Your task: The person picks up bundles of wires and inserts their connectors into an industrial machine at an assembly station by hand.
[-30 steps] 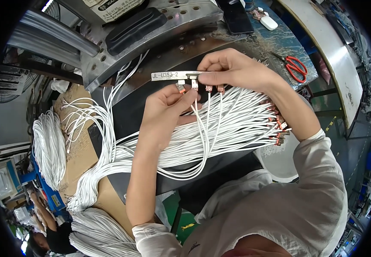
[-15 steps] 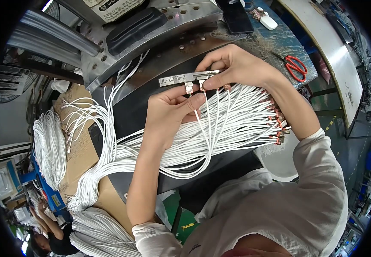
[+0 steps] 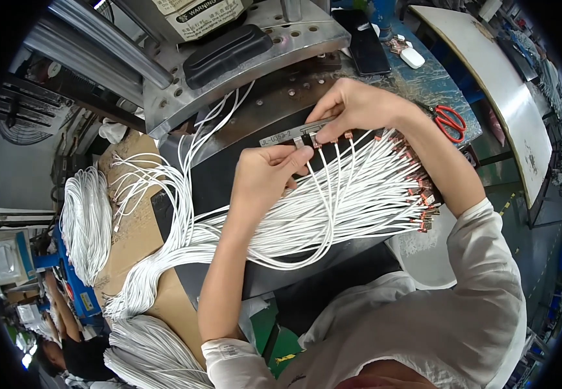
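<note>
My left hand [image 3: 259, 180] is closed, thumb and forefinger pinching a cable connector [image 3: 298, 142] at the lower edge of a flat metal bar [image 3: 277, 138]. My right hand [image 3: 361, 107] grips the right part of this bar from above, its thumb in front. Several white cables with small reddish connectors [image 3: 349, 135] hang along the bar's right part. Beneath both hands lies a thick bundle of white cables [image 3: 287, 227], its copper-coloured connector ends [image 3: 425, 204] fanned out at the right. Whether the pinched connector sits in the bar is hidden by my fingertips.
A metal press frame [image 3: 248, 65] stands just beyond my hands. Red-handled scissors [image 3: 450, 123], a black phone [image 3: 366, 45] and a white case [image 3: 412, 58] lie at the far right. More white cable bundles [image 3: 86, 223] rest on cardboard at left. Another person [image 3: 77, 343] is at lower left.
My left hand has brought the connector up against the bar, where a small gap showed before. The bar now tilts more, and the whole view has shifted slightly.
</note>
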Tool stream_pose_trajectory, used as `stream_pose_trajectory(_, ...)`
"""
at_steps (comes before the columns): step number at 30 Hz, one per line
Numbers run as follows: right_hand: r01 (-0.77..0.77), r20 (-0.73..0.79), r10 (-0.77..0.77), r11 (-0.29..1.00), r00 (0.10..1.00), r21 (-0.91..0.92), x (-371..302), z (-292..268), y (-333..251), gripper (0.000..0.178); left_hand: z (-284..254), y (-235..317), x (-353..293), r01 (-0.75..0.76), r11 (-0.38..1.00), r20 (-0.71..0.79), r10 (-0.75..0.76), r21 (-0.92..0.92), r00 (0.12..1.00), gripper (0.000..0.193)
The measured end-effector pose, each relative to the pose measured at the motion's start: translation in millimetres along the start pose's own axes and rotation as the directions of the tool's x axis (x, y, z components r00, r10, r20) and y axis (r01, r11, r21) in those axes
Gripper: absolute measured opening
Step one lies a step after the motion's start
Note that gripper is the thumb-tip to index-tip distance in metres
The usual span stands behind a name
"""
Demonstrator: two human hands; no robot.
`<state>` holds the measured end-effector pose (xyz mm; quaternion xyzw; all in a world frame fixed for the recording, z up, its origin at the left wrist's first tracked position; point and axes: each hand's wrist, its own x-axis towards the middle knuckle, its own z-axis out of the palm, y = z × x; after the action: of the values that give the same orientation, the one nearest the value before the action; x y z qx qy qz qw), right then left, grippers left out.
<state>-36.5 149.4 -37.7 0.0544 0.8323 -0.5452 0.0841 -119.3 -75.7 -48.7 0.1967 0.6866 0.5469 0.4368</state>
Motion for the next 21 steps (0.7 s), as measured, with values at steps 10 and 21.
stream_pose_trajectory(10, 0.075, -0.318, -0.446, 0.668, 0.837, -0.74, 97.3, -39.1, 18.8, 0.033, -29.5, 21.6, 55.9, -0.106, -0.189, 0.217, 0.865, 0.976, 0.453, 0.037)
stream_pose_trajectory(21, 0.143, -0.419, -0.727, 0.573, 0.544, -0.807, 126.8, -47.3, 4.9, 0.024, -27.2, 20.1, 100.1, -0.16, -0.044, 0.118, 0.863, 0.986, 0.492, 0.028)
